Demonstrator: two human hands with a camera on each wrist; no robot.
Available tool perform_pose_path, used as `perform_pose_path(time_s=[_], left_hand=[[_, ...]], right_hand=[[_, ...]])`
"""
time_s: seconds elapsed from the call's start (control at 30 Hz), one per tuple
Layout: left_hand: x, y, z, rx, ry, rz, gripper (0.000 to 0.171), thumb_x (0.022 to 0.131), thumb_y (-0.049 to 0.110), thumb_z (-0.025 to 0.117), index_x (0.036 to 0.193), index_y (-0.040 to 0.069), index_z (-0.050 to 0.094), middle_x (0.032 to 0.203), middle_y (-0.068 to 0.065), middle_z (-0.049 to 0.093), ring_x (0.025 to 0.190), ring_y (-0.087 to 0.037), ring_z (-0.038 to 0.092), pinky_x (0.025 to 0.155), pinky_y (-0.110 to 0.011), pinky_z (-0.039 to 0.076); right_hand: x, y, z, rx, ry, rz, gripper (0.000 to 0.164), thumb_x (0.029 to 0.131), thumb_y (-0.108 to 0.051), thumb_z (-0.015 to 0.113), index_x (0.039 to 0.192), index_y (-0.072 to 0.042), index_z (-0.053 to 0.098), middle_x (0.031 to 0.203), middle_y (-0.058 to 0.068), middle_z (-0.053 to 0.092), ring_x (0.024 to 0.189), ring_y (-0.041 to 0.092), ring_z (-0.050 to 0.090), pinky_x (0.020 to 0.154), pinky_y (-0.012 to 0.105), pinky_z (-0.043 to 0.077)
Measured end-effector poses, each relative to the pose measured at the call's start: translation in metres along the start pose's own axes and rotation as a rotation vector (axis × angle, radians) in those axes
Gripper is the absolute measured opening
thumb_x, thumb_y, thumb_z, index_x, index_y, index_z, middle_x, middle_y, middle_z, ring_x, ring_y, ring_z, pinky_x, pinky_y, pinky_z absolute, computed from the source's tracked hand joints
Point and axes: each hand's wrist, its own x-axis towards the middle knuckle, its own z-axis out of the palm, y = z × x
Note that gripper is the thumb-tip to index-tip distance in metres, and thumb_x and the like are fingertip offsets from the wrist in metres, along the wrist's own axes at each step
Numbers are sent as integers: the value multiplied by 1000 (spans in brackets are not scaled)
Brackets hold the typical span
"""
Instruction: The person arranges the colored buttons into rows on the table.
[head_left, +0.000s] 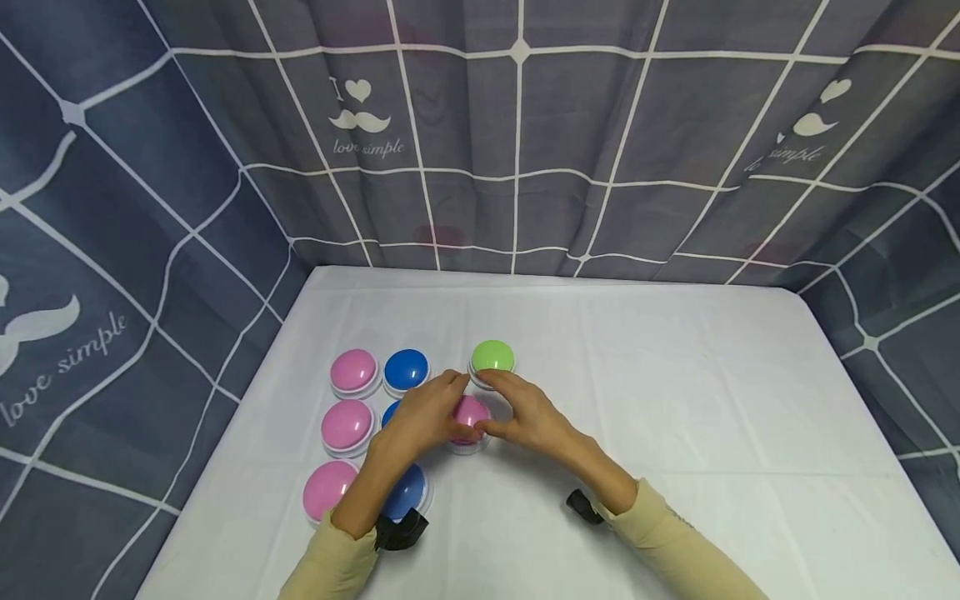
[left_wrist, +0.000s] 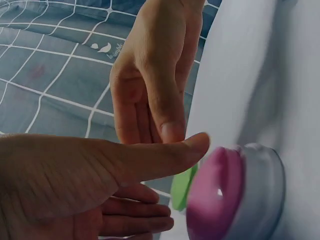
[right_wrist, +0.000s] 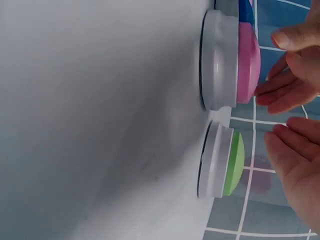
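Note:
A pink domed push button (head_left: 470,414) with a white base sits on the table between my two hands. My left hand (head_left: 423,417) hovers over its left side, fingers loosely bent and thumb extended. From the right, my right hand (head_left: 534,421) arches over the same button, its thumb close to the left thumb. In the right wrist view, a gap shows between the hands and the pink dome (right_wrist: 248,65); neither hand grips anything. Just behind stands a green push button (head_left: 492,356), beneath the right fingertips in the head view.
At left stand a column of three pink buttons (head_left: 347,424) and a column of blue buttons (head_left: 406,368), partly hidden by the left arm. White cloth (head_left: 675,392) covers the table. Dark checked curtains (head_left: 480,150) enclose its back and sides.

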Motion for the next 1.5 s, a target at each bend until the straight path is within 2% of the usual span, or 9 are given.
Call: perform_pose_path(time_s=[0.1, 0.33, 0.57, 0.8, 1.03, 1.3, 1.5], left_hand=[[-7, -4, 4, 24, 1, 29, 74, 67, 32, 93, 123, -1, 60, 116, -13, 61, 96, -28, 62, 81, -42, 55], [-15, -11, 8, 15, -35, 56, 81, 64, 26, 95, 129, -3, 56, 121, -15, 59, 110, -30, 59, 92, -44, 52], [-17, -13, 11, 5, -65, 44, 80, 64, 18, 95, 131, -1, 55, 119, -13, 59, 113, -29, 57, 93, -46, 51], [-16, -19, 15, 17, -15, 84, 71, 66, 22, 94, 124, 0, 60, 109, -9, 61, 102, -26, 60, 85, -42, 54], [-15, -23, 18, -4, -8, 101, 70, 68, 28, 93, 126, 4, 61, 112, -7, 62, 101, -24, 62, 83, -41, 55], [-13, -17, 17, -91, -17, 82, 72, 73, 29, 89, 134, 7, 58, 125, -7, 61, 110, -25, 61, 91, -41, 53], [-6, -11, 16, -142, 15, 111, 71, 75, 27, 88, 136, 9, 57, 129, -5, 60, 115, -23, 60, 97, -41, 50]], right_hand=[[-2, -3, 2, -7, -58, 8, 71, 78, -19, 86, 138, 2, 53, 137, 14, 56, 129, 28, 51, 108, 43, 40], [-4, -1, 10, -23, -169, 33, 79, 77, -24, 86, 141, 3, 49, 141, 16, 53, 132, 29, 48, 108, 44, 40], [-4, 4, 16, -26, -234, 52, 79, 78, -23, 85, 142, 4, 47, 141, 16, 53, 132, 29, 47, 109, 42, 38], [-5, 6, 20, -58, -204, 32, 76, 79, -25, 85, 140, 3, 49, 138, 15, 55, 129, 28, 50, 108, 42, 40], [-11, 8, 18, -51, -177, 12, 75, 79, -26, 85, 139, 2, 50, 137, 14, 56, 127, 27, 51, 106, 42, 42], [-20, 13, 9, 15, -110, 4, 73, 77, -26, 87, 138, -4, 53, 134, 6, 59, 123, 18, 53, 104, 39, 43], [-27, 17, -4, 31, -68, 37, 76, 76, -26, 88, 140, -7, 53, 136, 3, 58, 127, 18, 52, 107, 39, 41]])
